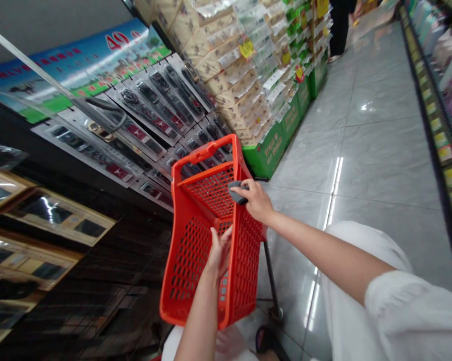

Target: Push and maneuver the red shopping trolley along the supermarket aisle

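A red plastic shopping basket (199, 250) on a wheeled frame stands in a shop aisle in front of me. My right hand (256, 201) is wrapped round a dark grey handle grip (236, 192) at the basket's near rim. My left hand (219, 252) rests against the basket's rim lower down, fingers curled over the edge. The basket looks empty inside.
Dark display cases (41, 220) and boxed items on a wall rack (151, 115) line the left. Stacked packaged goods on green bases (271, 150) stand ahead left. Shelves (444, 100) run along the right. A grey tiled floor (376, 140) stretches ahead; a person (341, 25) stands far off.
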Demonstrator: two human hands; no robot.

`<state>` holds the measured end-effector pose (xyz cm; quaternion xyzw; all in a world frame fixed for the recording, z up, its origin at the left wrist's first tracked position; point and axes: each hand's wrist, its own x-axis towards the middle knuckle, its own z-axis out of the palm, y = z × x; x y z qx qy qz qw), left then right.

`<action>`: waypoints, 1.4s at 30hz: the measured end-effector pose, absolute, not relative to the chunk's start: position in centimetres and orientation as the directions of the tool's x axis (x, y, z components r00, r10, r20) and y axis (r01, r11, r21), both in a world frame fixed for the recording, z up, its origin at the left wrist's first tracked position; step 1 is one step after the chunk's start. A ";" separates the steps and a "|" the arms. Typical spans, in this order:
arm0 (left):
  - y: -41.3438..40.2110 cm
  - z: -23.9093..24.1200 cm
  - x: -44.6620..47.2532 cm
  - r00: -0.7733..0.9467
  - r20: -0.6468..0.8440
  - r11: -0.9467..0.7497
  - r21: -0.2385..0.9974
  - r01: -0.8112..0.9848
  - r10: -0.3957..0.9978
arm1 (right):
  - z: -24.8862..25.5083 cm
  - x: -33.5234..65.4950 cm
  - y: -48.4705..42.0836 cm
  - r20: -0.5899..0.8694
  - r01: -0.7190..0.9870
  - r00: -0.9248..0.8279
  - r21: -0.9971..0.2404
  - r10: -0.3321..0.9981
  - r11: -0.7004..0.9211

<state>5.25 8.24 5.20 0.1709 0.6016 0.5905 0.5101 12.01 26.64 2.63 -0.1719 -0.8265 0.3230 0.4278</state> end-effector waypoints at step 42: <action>8.6 4.7 2.9 -0.459 -0.421 0.141 0.838 -0.527 0.782 | -2.7 16.6 16.8 0.572 -0.249 -0.775 -0.666 0.268 0.703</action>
